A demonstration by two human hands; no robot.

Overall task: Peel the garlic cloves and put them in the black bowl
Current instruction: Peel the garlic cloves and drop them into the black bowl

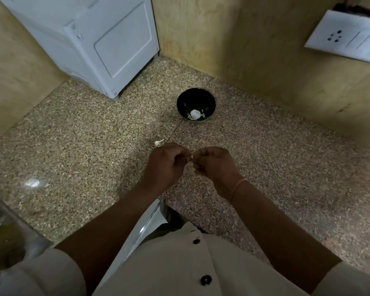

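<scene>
Both hands are raised over the speckled stone counter [90, 150], knuckles up and fingers curled inward. The left hand [166, 162] and right hand [215, 165] meet at their fingertips and pinch 1 garlic clove [190, 158] between them. Only a small pale sliver of the clove shows in the gap, so which way its long axis runs or where its tip points cannot be told. A thin thread band [238, 185] circles the right wrist.

Beyond the hands, well apart from them, the black bowl [182, 101] stands upright on the counter near the corner of the walls. It holds a rounded white piece and a few slim pale slivers [195, 114] lying against its near inner wall.

Just past the left hand's knuckles a small pale scrap [159, 142] lies on the counter — whether clove or skin is unclear. Its long axis slants from near-left to far-right.

A white appliance [107, 43] stands at the back left, and a white switch plate [348, 37] sits on the right wall.
</scene>
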